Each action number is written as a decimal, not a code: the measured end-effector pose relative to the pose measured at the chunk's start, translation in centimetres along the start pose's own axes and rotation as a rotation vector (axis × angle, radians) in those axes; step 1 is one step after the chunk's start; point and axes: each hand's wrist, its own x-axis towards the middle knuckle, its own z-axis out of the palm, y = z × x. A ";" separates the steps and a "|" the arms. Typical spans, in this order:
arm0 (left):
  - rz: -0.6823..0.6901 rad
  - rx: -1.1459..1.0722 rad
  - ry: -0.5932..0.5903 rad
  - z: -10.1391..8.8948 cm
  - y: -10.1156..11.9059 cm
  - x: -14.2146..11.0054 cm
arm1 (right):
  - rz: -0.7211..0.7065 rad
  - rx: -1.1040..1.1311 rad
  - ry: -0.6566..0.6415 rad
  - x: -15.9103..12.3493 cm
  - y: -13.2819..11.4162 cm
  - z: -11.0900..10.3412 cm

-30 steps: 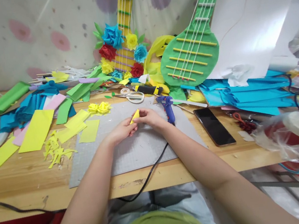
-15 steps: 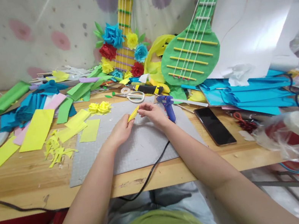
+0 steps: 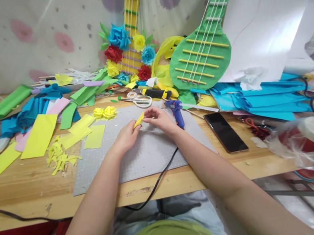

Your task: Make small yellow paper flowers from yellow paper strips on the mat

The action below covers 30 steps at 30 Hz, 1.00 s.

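Observation:
A small folded piece of yellow crepe paper (image 3: pixel 139 120) is held just above the grey cutting mat (image 3: pixel 140 161). My left hand (image 3: pixel 128 136) is closed on its lower left end. At the upper right end, the fingers of my right hand (image 3: pixel 159 120) pinch the same paper. Right beside my right hand lies a blue glue gun (image 3: pixel 176 112). Yellow paper flowers (image 3: pixel 104 113) and a cut yellow paper rectangle (image 3: pixel 94 137) rest at the mat's left side. White-handled scissors (image 3: pixel 142 101) lie behind my hands.
A green paper-covered instrument (image 3: pixel 200 61) and a yellow one (image 3: pixel 131 59) with paper flowers lean at the back. On the right are a phone (image 3: pixel 225 132) and blue crepe paper (image 3: pixel 259 97). Yellow scraps (image 3: pixel 60 156) lie left. A black cable (image 3: pixel 161 177) crosses the mat.
My right fingers have shifted slightly left and down along the yellow paper, which looks narrower now. My left hand stays nearly in place.

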 end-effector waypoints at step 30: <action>-0.036 0.110 -0.070 -0.4 -0.1 -0.3 | -0.061 -0.263 0.062 0.2 -0.1 -0.3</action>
